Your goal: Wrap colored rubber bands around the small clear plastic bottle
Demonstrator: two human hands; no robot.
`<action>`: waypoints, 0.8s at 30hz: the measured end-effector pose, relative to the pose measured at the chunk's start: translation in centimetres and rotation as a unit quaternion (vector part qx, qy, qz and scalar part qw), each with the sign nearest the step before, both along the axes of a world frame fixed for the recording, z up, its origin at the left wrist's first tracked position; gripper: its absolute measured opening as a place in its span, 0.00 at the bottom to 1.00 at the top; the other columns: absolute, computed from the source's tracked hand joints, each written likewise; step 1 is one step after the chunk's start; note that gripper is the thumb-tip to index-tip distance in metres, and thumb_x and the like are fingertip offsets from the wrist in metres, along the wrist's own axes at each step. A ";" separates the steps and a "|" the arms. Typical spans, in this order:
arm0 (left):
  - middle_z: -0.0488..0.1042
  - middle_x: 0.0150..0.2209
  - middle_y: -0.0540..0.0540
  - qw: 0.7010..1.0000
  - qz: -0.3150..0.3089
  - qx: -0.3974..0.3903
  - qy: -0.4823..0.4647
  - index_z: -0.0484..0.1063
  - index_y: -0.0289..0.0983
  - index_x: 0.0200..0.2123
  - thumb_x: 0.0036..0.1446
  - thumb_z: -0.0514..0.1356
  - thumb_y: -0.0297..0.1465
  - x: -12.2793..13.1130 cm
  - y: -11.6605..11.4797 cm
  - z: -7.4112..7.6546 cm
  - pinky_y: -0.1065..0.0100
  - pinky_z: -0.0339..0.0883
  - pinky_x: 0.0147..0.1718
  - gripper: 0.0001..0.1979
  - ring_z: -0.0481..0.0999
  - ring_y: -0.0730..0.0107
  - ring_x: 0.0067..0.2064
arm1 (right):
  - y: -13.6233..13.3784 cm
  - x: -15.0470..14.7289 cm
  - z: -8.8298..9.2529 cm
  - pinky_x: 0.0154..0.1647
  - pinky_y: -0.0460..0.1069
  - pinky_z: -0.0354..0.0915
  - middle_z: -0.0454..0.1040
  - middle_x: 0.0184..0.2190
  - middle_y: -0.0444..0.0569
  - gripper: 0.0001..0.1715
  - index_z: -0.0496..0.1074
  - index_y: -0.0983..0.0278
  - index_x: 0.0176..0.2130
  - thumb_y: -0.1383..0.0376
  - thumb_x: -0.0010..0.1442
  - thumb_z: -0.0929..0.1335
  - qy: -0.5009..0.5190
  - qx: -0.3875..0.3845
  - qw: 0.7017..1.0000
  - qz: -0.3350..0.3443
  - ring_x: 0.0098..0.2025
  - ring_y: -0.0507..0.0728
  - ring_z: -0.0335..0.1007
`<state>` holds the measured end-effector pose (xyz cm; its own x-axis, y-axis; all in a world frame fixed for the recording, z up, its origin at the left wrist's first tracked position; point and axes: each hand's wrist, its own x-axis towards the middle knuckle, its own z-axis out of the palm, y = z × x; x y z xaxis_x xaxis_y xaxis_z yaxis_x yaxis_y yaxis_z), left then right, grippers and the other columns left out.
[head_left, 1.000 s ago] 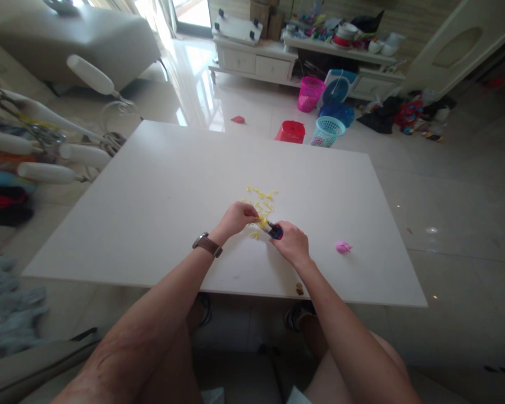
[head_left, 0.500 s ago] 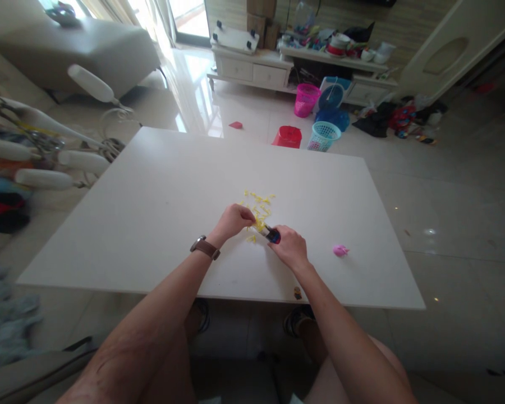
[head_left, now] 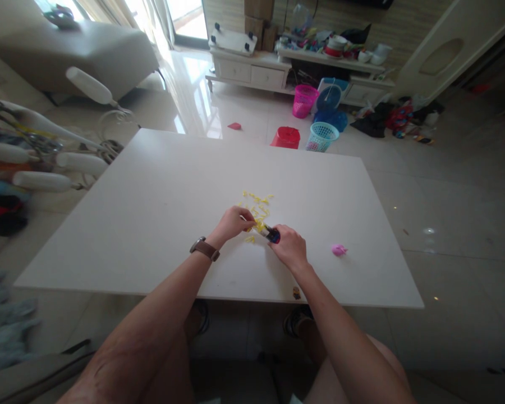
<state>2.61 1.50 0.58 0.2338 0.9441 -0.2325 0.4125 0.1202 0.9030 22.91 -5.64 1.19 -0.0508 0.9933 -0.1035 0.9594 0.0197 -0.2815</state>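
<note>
My left hand (head_left: 234,223) is closed in a pinch on a small yellow strip (head_left: 256,224) over the table. Its exact shape is partly hidden by the fingers. My right hand (head_left: 289,244) is wrapped round a short dark-handled tool with red on it, which looks like scissors (head_left: 272,234). The tool's pale front end points left, at the yellow strip and close to my left fingertips. Small yellow pieces (head_left: 259,200) lie scattered on the table just beyond my hands, and a few more yellow bits (head_left: 250,239) lie nearer, below my left fingers.
The white table (head_left: 185,174) spans the view. A pink lump (head_left: 339,250) lies right of my right hand. A small dark and yellow figure (head_left: 296,292) is by the near edge. Beyond stand a red stool-like object (head_left: 287,137), a light blue basket (head_left: 321,138) and a pink basket (head_left: 305,101).
My left fingers have shifted very slightly at the yellow strip. The tool stays in my right hand, and the camera view has moved a little.
</note>
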 end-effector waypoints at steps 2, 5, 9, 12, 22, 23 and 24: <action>0.79 0.24 0.45 0.999 -0.014 0.023 0.025 0.81 0.34 0.27 0.50 0.68 0.31 0.0 0.1 0.0 0.71 0.67 0.27 0.05 0.77 0.70 0.27 | 0.0 0.0 0.0 0.36 0.49 0.61 0.80 0.45 0.44 0.12 0.74 0.55 0.46 0.62 0.60 0.71 -0.001 0.002 1.000 -0.003 0.45 0.58 0.75; 0.80 0.27 0.45 0.998 -0.048 0.030 0.023 0.83 0.34 0.30 0.53 0.66 0.33 -0.1 0.4 -0.3 0.70 0.67 0.29 0.08 0.77 0.69 0.29 | 0.1 0.1 -0.1 0.35 0.49 0.60 0.80 0.44 0.44 0.12 0.73 0.55 0.45 0.62 0.59 0.72 -0.004 0.000 1.000 -0.010 0.45 0.58 0.75; 0.80 0.34 0.43 0.996 -0.085 -0.008 -0.036 0.83 0.33 0.33 0.54 0.63 0.31 -0.2 0.3 -0.9 0.69 0.72 0.33 0.10 0.78 0.69 0.31 | 0.1 0.1 -0.2 0.35 0.49 0.61 0.80 0.45 0.45 0.12 0.73 0.55 0.45 0.62 0.59 0.72 -0.010 -0.006 1.000 -0.012 0.46 0.58 0.75; 0.80 0.38 0.43 0.993 -0.082 -0.052 -0.070 0.83 0.33 0.36 0.53 0.62 0.29 -0.1 0.1 -1.2 0.67 0.74 0.37 0.11 0.78 0.69 0.34 | 0.0 0.1 -0.1 0.35 0.48 0.61 0.79 0.45 0.44 0.13 0.73 0.55 0.46 0.63 0.60 0.71 -0.010 -0.008 1.000 -0.009 0.47 0.58 0.75; 0.81 0.30 0.44 0.992 -0.048 -0.082 -0.085 0.83 0.33 0.38 0.48 0.66 0.30 -0.6 0.3 -1.5 0.65 0.74 0.37 0.12 0.78 0.68 0.32 | 0.0 -0.2 0.1 0.37 0.48 0.62 0.80 0.46 0.45 0.12 0.73 0.55 0.47 0.63 0.61 0.71 -0.008 -0.012 1.000 -0.004 0.47 0.58 0.75; 0.81 0.30 0.44 0.993 -0.043 -0.076 -0.075 0.84 0.33 0.37 0.48 0.66 0.29 -0.6 0.3 -1.5 0.66 0.74 0.37 0.12 0.78 0.68 0.32 | 0.0 -0.2 0.1 0.37 0.48 0.62 0.80 0.46 0.45 0.13 0.73 0.55 0.47 0.63 0.61 0.71 -0.010 -0.014 1.000 -0.004 0.47 0.58 0.75; 0.81 0.30 0.44 0.995 -0.038 -0.066 -0.062 0.84 0.34 0.37 0.48 0.65 0.29 -0.6 0.4 -1.4 0.66 0.74 0.36 0.12 0.78 0.68 0.32 | -0.1 -0.2 0.1 0.37 0.48 0.62 0.80 0.46 0.46 0.13 0.73 0.55 0.47 0.62 0.61 0.71 -0.011 -0.016 1.000 -0.004 0.47 0.58 0.75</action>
<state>1.96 1.88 -0.81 0.3374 0.8859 -0.3182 0.3103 0.2145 0.9261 22.70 -5.71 1.33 -0.0410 0.9898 -0.1366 0.9655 0.0040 -0.2605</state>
